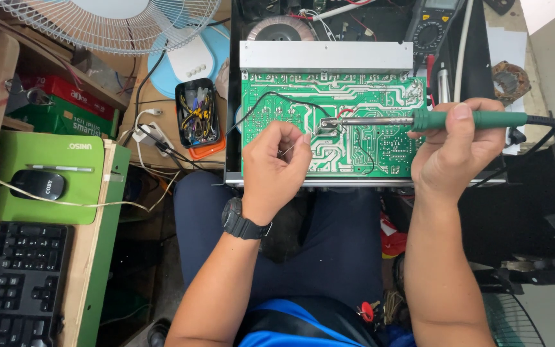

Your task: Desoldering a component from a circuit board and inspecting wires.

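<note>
Head view: right hand grips soldering iron; left hand pinches solder wire over circuit board.

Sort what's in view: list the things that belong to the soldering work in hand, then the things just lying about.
In hand:
right hand gripping the green-handled soldering iron
left hand pinching a thin solder wire
green circuit board under the iron's tip

Lying about:
black mouse on green pad
black keyboard
white fan
black tub of small parts
multimeter
</note>
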